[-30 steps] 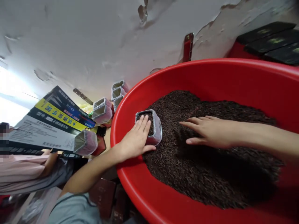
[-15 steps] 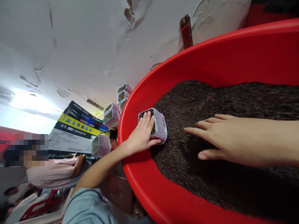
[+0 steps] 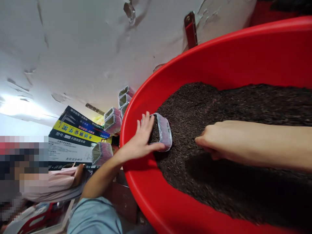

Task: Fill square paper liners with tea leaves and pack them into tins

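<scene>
1. Turned with its mouth to the left of the view and its base to the right: a boxy, clear-wrapped container (image 3: 166, 133) with dark shreds (image 3: 155, 134) inside. Mouth-to-base axis roughly left to right; longest side impossible to tell behind the fingers.
2. Just right of the left hand (image 3: 137, 143), and touched by its thumb along the lower rim; other fingers spread at the mouth.
3. Left of the right hand (image 3: 214, 140) and apart from it. Fingers curled there, at the heap (image 3: 187, 107); tips hidden, so cannot tell whether pinching anything.
4. Set inside a red tub (image 3: 140, 188), near its left wall, on that heap of dark shreds.
5. Farther out, from the left: a person in pink (image 3: 59, 182), a printed box (image 3: 70, 151), a single similar container (image 3: 103, 153), more wrapped containers (image 3: 114, 126) beside the tub.
6. Across the top, a pale, peeling wall (image 3: 80, 45); right of centre, a dark red strip (image 3: 191, 31) against it.
</scene>
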Available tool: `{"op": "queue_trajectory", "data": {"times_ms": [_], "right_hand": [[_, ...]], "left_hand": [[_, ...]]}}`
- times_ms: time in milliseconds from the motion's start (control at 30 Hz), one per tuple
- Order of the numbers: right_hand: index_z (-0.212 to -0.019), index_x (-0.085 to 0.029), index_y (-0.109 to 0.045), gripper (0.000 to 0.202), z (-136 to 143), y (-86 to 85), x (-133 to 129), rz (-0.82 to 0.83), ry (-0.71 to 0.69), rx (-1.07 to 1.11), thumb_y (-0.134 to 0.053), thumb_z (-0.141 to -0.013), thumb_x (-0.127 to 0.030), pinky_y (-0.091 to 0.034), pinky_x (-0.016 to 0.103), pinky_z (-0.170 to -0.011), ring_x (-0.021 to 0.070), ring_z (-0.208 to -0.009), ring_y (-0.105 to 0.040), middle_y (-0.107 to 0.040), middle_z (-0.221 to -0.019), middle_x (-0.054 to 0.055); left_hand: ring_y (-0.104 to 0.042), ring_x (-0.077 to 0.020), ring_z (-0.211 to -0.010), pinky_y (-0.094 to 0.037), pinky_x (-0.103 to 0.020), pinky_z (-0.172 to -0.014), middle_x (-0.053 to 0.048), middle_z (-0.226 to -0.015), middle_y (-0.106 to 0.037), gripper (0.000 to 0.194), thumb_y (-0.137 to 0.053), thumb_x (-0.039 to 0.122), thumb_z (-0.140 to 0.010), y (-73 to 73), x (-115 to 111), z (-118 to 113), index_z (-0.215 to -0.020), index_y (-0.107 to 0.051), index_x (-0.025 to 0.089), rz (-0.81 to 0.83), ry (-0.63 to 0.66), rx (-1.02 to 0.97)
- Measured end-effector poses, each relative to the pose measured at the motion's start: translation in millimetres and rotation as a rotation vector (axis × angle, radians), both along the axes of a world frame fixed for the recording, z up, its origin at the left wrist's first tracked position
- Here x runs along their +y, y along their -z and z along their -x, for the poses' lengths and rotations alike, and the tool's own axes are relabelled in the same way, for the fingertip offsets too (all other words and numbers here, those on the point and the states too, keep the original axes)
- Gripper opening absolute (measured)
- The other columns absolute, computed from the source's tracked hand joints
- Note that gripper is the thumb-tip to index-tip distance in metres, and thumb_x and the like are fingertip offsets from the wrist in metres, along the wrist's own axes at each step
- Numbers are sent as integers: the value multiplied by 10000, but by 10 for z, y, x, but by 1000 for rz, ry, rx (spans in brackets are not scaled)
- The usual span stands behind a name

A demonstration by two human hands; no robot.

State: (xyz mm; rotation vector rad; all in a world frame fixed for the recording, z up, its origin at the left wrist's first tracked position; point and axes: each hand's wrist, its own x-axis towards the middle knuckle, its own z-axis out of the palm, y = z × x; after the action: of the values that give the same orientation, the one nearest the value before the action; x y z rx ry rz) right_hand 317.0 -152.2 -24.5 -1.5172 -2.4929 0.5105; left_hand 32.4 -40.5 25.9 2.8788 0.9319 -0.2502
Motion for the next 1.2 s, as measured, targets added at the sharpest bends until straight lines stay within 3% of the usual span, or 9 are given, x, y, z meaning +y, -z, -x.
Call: {"op": "queue_trajectory", "data": {"times_ms": [133,267,367,533,667,733,833,967,1200], "right_hand": [[-605,-233,-655,304,125,-280,23,62,-92,-163,-802,-739,-463,-371,325,-525,211,-533,-616,-660,-597,55],[-599,-229,-656,470,150,-237,-12,118,-56,-149,-772,-729,-666,-413,345,-563,235,-538,-619,-659,-590,82],[-632,-231,-664,490,101,-145,-3,99,-33,-141,-715,-766,-700,-425,360,-569,247,-539,-629,-669,-609,87],[-637,-225,-639,490,50,-106,39,65,-1,-85,-660,-831,-674,-434,371,-562,241,-516,-621,-658,-592,78],[-692,-227,-681,486,62,-93,25,119,-37,-147,-606,-875,-671,-433,366,-560,245,-551,-640,-690,-645,91],[-668,-234,-673,509,62,-68,16,125,-42,-89,-586,-871,-693,-440,374,-560,239,-527,-624,-676,-627,88],[-651,-247,-666,492,68,-71,20,177,-18,-46,-606,-851,-693,-466,398,-586,243,-519,-611,-664,-617,83],[-705,-250,-682,404,115,-183,33,263,10,-160,-622,-878,-611,-467,413,-594,280,-594,-652,-691,-674,91],[-764,-249,-689,392,124,-191,-1,332,-30,-228,-549,-941,-570,-403,385,-582,315,-709,-724,-735,-777,103]], "left_hand": [[166,-266,-1563,-17,-595,-1285,-103,-1727,117,723,-190,552,-1080,-97,203,-186,-1633,193,287,-156,-191,-253],[136,-278,-1579,-27,-609,-1276,-125,-1737,28,706,-206,536,-1082,243,329,-465,-1661,62,236,-160,-187,-161],[114,-292,-1586,2,-621,-1267,-155,-1732,13,745,-213,599,-1064,389,358,-530,-1665,-14,206,-117,-164,-118],[168,-285,-1574,24,-662,-1247,-98,-1742,23,703,-184,571,-1069,343,403,-466,-1658,75,288,-196,-178,-248],[165,-293,-1570,18,-650,-1253,-130,-1733,49,727,-229,534,-1076,440,409,-474,-1657,98,245,-156,-186,-147],[151,-301,-1570,-8,-647,-1257,-125,-1731,67,755,-270,538,-1072,368,424,-454,-1652,122,254,-126,-187,-133],[72,-287,-1583,-84,-591,-1281,-97,-1739,8,721,-252,510,-1085,10,424,-336,-1656,108,258,-139,-136,-206],[-311,-272,-1543,-291,-477,-1268,-143,-1683,-285,690,-440,422,-1058,-446,295,-128,-1654,-187,184,-75,52,-78],[-663,-306,-1262,-547,-428,-1067,-204,-1502,-553,583,-677,237,-945,-320,191,-214,-1498,-513,148,-42,155,305]]}}
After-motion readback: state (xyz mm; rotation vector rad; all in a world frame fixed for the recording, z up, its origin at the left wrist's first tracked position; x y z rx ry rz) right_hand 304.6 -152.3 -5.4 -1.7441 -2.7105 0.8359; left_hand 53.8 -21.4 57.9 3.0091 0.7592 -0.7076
